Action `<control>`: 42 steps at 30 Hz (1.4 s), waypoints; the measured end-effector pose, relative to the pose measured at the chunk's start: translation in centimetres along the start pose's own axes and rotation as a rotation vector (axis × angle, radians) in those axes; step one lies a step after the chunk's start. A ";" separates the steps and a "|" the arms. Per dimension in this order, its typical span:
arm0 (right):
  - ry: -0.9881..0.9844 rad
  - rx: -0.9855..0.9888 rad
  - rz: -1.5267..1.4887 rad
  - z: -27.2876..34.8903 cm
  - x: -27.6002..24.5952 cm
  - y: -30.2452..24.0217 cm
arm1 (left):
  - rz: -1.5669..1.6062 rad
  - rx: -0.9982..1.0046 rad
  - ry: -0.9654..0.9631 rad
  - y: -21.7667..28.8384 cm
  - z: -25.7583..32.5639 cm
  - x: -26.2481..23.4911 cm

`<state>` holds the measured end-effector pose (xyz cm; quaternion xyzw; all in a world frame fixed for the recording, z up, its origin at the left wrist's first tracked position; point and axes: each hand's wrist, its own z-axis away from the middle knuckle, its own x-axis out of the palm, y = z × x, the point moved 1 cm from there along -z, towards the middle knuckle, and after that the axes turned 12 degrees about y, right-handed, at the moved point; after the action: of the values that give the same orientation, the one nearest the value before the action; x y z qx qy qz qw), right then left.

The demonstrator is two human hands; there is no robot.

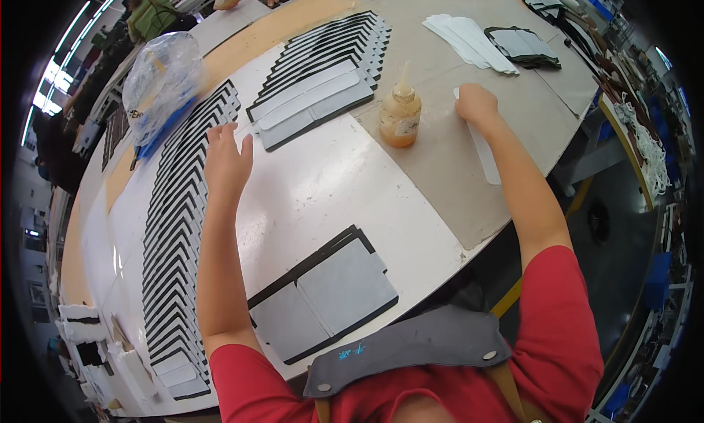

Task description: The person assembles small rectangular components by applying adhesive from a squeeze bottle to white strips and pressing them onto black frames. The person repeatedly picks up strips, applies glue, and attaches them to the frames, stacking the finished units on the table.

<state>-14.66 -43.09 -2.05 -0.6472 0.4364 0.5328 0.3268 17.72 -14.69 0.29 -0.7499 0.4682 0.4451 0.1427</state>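
Observation:
My right hand [478, 106] is closed on a long white strip [485, 157], which runs back under my wrist over the grey-brown board. My left hand [229, 159] hovers with fingers apart beside a long row of overlapping black-edged grey panels [172, 240], holding nothing. A second fanned stack of such panels [315, 93] lies ahead, a white strip along its nearest piece. Close to my body lies a pale grey panel [341, 287] with black edges. Between my hands, nearer the right, stands a nozzle bottle [400, 119] with amber liquid inside.
More white strips [469, 45] lie fanned at the far right, next to a bundled stack of dark-edged pieces [522, 47]. A clear plastic bag [163, 78] sits at the far left. Beyond the table is a person in green [152, 14]. The table edge [433, 295] curves close to me.

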 end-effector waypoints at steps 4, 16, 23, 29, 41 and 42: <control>0.028 -0.039 0.028 -0.9 0.1 0.7 | 0.146 -0.017 -0.060 1.1 3.1 -4.9; 0.016 0.007 -1.933 18.2 -12.6 -7.1 | 1.172 -0.594 -0.772 5.5 18.1 -11.9; -0.417 -0.008 -2.187 22.4 -9.5 -13.2 | 1.433 -1.138 -0.338 3.8 21.3 -12.5; -0.466 0.112 -2.113 22.8 -8.6 -14.2 | 1.243 -0.917 0.027 1.7 24.1 -14.2; -0.423 -0.119 -1.448 27.0 -5.5 -11.3 | 1.053 -1.057 0.047 0.8 28.8 -15.7; -0.411 -0.153 -1.376 27.2 -5.2 -11.0 | 0.971 -1.059 0.030 1.1 28.7 -15.9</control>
<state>-15.88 -13.39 -3.35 -0.6832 -0.1788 0.3464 0.6174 -1.21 11.98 -2.94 -0.4317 0.4719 0.6155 -0.4607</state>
